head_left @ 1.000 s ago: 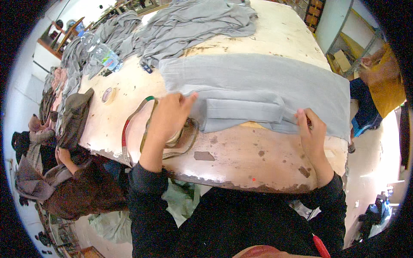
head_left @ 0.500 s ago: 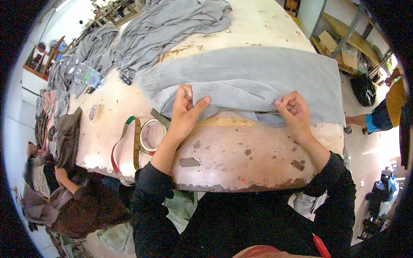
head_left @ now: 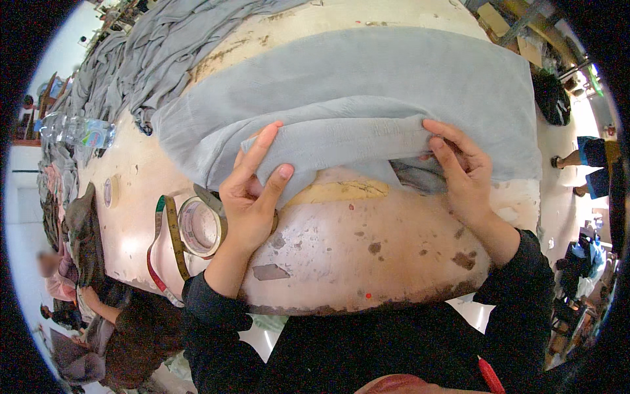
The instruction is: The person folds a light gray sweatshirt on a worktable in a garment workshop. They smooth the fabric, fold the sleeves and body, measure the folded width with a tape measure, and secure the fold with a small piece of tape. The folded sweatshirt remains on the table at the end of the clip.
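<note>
A light grey fabric piece (head_left: 348,65) lies across the table, its near edge raised in a long folded band (head_left: 341,141). My left hand (head_left: 249,200) grips the band's left end, index finger extended along it, thumb lower. My right hand (head_left: 466,180) grips the band's right end with fingers curled round it; some fingertips are hidden. Left of my left hand lie a roll of tape (head_left: 200,226) and a looped tape measure (head_left: 171,240), with a smaller tape roll (head_left: 111,192) farther left.
The stained table (head_left: 354,243) has a worn near edge. Crumpled grey fabric (head_left: 151,59) and a plastic bottle (head_left: 79,131) lie at back left. A co-worker (head_left: 131,328) handles dark cloth at lower left. Shelving (head_left: 531,26) and another person's legs (head_left: 587,174) appear at right.
Both hands have taken hold of the folded band and spread slightly apart, the left moving leftward. The band is now lifted and drawn out, and the view has shifted.
</note>
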Motion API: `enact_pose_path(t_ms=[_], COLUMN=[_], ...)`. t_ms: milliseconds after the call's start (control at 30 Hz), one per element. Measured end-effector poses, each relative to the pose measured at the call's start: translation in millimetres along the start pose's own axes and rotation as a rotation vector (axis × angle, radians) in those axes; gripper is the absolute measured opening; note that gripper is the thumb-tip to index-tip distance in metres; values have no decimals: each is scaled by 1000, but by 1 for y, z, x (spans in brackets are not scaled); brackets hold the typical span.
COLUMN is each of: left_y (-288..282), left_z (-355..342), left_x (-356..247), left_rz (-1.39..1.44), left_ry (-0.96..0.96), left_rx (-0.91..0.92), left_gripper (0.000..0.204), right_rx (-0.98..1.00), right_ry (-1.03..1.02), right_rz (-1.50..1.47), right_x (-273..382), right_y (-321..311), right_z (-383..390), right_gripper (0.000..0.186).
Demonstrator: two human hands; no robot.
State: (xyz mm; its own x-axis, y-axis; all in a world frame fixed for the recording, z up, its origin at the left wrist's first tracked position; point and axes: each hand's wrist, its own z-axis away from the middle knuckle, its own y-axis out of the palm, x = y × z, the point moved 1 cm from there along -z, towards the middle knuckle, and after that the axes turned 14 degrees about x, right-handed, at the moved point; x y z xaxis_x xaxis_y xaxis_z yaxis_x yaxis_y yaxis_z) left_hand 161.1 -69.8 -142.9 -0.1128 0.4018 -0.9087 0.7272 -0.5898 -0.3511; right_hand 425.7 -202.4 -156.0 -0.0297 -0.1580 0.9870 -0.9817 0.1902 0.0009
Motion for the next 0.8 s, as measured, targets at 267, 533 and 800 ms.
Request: enact_pose_path(t_ms=[267, 533, 800], left_y=[-3, -5, -5], left_z=[0, -3, -5], left_x=[2, 3, 1], left_rz=[23, 56, 86], left_ry=[76, 93, 37], left_rx=[38, 23, -19], left_gripper=[54, 52, 50], right_rx=[-1, 44, 54], right_ry=[16, 5, -18], right_rz=[5, -65, -29], right_x=[1, 0, 0], right_y=[0, 2, 4], right_z=[2, 4, 7], right_gripper=[25, 26, 27])
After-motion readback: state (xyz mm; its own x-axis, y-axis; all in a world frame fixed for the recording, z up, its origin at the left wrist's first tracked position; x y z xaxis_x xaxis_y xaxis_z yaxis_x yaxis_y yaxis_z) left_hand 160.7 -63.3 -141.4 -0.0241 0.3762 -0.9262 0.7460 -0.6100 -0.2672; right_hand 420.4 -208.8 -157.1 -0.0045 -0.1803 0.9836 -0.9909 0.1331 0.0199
